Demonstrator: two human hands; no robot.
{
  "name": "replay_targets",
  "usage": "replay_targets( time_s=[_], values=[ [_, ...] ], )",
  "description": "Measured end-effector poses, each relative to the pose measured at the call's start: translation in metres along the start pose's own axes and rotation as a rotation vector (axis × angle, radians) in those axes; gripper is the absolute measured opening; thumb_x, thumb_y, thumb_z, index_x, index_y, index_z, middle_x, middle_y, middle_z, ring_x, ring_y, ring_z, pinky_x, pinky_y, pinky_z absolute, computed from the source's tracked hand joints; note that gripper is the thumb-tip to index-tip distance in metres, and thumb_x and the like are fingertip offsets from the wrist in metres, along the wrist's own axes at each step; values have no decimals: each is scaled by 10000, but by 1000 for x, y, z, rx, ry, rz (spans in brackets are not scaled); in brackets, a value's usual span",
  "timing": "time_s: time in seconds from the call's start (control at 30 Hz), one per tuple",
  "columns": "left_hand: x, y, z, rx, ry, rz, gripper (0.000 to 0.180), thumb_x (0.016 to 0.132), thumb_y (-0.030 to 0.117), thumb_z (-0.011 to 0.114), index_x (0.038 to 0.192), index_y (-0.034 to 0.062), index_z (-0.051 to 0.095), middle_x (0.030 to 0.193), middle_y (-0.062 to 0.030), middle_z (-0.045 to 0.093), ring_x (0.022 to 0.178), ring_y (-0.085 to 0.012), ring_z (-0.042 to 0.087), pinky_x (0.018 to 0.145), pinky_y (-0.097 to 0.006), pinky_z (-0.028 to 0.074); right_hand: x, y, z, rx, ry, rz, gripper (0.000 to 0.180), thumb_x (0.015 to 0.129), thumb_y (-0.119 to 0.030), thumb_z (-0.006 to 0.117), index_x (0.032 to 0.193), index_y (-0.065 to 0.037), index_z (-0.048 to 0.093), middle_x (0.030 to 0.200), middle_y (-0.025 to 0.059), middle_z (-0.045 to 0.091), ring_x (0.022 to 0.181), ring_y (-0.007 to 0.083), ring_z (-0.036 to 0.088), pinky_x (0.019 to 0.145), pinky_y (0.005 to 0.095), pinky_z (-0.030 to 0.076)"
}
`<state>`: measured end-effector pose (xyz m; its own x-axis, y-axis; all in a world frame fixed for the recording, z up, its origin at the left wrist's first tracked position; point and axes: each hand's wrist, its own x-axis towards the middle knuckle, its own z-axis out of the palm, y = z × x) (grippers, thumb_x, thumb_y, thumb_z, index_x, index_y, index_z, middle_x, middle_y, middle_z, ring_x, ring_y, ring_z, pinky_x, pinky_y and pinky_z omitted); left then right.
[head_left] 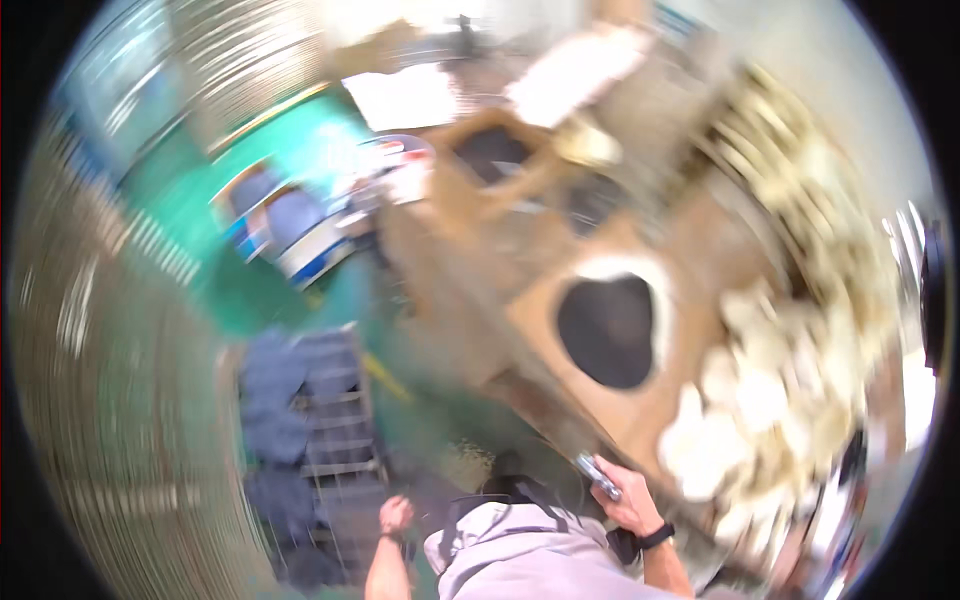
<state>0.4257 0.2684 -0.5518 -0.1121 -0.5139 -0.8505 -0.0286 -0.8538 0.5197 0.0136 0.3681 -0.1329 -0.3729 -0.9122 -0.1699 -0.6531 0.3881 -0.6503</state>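
Observation:
My right hand (628, 500), with a dark band at its wrist, is closed around a silver metal hand tool (598, 476). Its exact kind is blurred. The tool points away from me, beside the near edge of a brown work table (560, 385). My left hand (397, 514) hangs low with its fingers curled in, and nothing shows in it. Left of that hand stands a rack (372, 430) with dark blue-grey padded pieces (275, 395). On the table lies a dark rounded pad (612, 330) with a pale rim along its far and right sides.
Cream-coloured foam-like pieces (760, 400) are heaped along the table's right side. Open cardboard boxes (480, 125) with dark contents stand at the table's far end. Blue-grey cushions in boxes (292, 215) rest over the green floor (215, 285) at far left. Motion blurs the whole view.

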Motion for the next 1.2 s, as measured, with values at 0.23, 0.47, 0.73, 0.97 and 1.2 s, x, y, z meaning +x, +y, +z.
replay_targets(
  time_s=[0.23,0.47,0.73,0.97,1.2],
  values=[
    [-13,13,4,732,80,1,300,876,94,673,1156,-11,704,1064,-139,724,967,-248,689,869,-380,564,-108,31,-87,171,481,286,614,791,14,741,1371,3,540,1029,198,676,874,359,669,777,371,537],
    [16,118,57,987,-294,203,421,879,210,696,1222,-33,674,1120,-134,730,1018,-202,681,879,-302,537,-148,13,-91,190,720,373,631,768,43,743,1369,-8,556,978,180,679,833,349,677,749,358,545],
    [74,233,145,538,-397,156,299,937,94,625,1222,7,595,790,-45,618,634,-154,600,507,-276,467,-105,-7,-99,282,698,266,651,761,41,743,1382,-27,558,985,181,686,825,339,681,756,354,549],
    [59,227,167,738,-340,127,386,926,156,661,1264,-22,602,863,-64,666,710,-170,655,586,-284,530,-88,-14,-95,297,547,220,743,680,96,654,1404,-35,548,1024,187,684,862,369,664,776,374,541],
    [70,191,115,1087,-346,141,456,863,171,739,1251,-48,644,1020,-163,733,856,-221,725,748,-313,581,-97,-9,-96,292,478,271,732,687,81,670,1400,-39,554,1027,179,685,857,361,663,778,379,539]
  ],
)
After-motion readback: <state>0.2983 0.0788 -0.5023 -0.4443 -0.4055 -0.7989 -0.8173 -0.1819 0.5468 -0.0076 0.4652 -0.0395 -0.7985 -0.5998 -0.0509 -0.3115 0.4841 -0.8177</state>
